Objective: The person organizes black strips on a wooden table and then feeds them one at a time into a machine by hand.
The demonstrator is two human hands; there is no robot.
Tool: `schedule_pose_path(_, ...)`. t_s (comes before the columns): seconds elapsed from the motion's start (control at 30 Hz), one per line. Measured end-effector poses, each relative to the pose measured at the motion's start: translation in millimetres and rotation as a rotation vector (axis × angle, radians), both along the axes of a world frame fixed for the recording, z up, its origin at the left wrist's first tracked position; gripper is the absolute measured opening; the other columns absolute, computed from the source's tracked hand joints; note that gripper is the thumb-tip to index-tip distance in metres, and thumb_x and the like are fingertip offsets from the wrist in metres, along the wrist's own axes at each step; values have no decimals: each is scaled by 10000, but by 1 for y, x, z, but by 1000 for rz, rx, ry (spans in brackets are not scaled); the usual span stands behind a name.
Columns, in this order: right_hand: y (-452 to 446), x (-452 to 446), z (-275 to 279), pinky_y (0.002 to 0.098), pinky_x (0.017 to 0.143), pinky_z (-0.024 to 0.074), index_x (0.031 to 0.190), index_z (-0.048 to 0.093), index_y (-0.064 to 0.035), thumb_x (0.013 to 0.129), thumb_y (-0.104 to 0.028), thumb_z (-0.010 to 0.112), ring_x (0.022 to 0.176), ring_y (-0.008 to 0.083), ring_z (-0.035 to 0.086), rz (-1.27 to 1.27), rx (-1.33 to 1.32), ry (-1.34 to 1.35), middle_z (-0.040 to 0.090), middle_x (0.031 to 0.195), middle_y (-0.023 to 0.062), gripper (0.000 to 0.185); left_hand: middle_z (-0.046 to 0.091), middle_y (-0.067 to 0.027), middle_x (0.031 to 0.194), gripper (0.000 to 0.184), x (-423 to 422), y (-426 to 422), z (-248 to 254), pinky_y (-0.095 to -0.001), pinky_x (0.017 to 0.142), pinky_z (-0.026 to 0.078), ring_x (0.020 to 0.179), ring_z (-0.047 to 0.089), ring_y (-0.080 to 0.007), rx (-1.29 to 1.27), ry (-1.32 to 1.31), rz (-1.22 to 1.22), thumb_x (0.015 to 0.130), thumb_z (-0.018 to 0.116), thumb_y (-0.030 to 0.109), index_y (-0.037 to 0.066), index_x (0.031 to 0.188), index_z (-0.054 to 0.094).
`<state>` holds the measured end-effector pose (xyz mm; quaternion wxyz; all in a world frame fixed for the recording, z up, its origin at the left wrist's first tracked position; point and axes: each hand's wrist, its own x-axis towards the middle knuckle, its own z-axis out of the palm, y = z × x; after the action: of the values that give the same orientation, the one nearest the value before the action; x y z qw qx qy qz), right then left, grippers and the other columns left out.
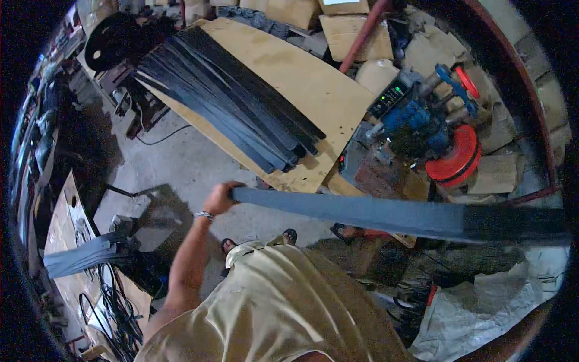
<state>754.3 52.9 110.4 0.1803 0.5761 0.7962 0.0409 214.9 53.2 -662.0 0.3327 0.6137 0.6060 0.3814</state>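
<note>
My left hand point(222, 198) is closed around the near end of a long, flat grey strip point(362, 210). The strip runs across in front of my body and off into the dark right edge of the view; its material is not certain. Part of my right arm point(518, 332) shows at the lower right, while the hand itself lies outside the picture. Beyond the held strip, a bundle of similar dark grey strips point(235, 99) lies lengthwise on a tan board point(289, 60).
A blue machine point(410, 120) with red wheels and green lights stands right of the board. Grey strips point(90, 253) and black cables point(111, 308) lie on a board at lower left. A white sack point(476, 314) sits lower right; a red post point(365, 36) rises behind.
</note>
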Motion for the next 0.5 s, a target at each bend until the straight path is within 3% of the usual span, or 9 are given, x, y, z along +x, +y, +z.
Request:
schedule_pose_path(0.1,-1,39,-42,337,798,482,1103,596,48,739,-410,820,870,192,602,-183,-122,149,658,934,110,627,714,-131,1053,452,-43,19,73,-361,845,535,942,689,-252,-42,164,-5,669,773,6,66,1109,691)
schedule_pose_path(0.13,0,57,-54,344,773,485,1099,605,24,742,-330,795,843,210,609,-119,-200,247,662,915,107,537,715,-125,1051,456,-51,27,112,-361,844,536,941,688,-242,-2,267,-6,662,758,-18,64,1106,692)
schedule_pose_path(0.2,-10,101,-65,352,762,492,1094,614,-3,731,-240,737,846,218,622,-109,-118,141,663,899,115,451,719,-118,1026,451,-79,54,154,-346,837,534,921,689,-239,80,414,-3,648,752,-40,67,1083,699)
schedule_pose_path(0.23,-11,97,-79,362,767,498,1089,616,-17,706,-169,685,857,235,637,-143,-139,211,659,886,127,417,719,-118,1005,451,-93,72,173,-341,815,532,901,689,-234,127,457,-25,642,737,-58,65,1074,702)
schedule_pose_path(0.27,-18,120,-82,373,761,502,1084,623,-21,676,-141,706,829,247,636,-103,-105,91,647,865,122,433,718,-118,984,453,-105,93,193,-336,794,530,881,688,-230,173,498,-50,636,722,-76,64,1066,705)
schedule_pose_path(0.33,-45,275,-74,376,744,501,1098,634,-43,662,-141,728,814,241,637,-665,33,-335,662,888,145,456,713,-122,953,449,-123,136,239,-338,760,522,851,683,-214,81,618,-36,632,701,-70,62,1061,707)
schedule_pose_path(0.4,-48,217,-144,406,710,502,1104,652,-68,703,-190,740,767,249,637,378,474,10,677,894,172,428,708,-132,944,444,-127,182,269,-347,742,518,848,683,-228,88,574,79,643,664,-65,65,1065,706)
schedule_pose_path(0.43,-43,197,-175,411,728,496,1121,641,-67,705,-176,737,793,261,629,415,529,35,666,919,176,440,705,-138,944,441,-129,206,281,-353,741,518,853,684,-242,113,603,110,649,649,-62,68,1066,706)
schedule_pose_path(0.5,-24,178,-235,421,763,486,1154,620,-65,709,-149,729,843,283,612,218,496,7,644,969,184,465,702,-144,969,424,-125,246,297,-383,790,527,908,678,-294,354,816,16,660,651,-45,79,1061,705)
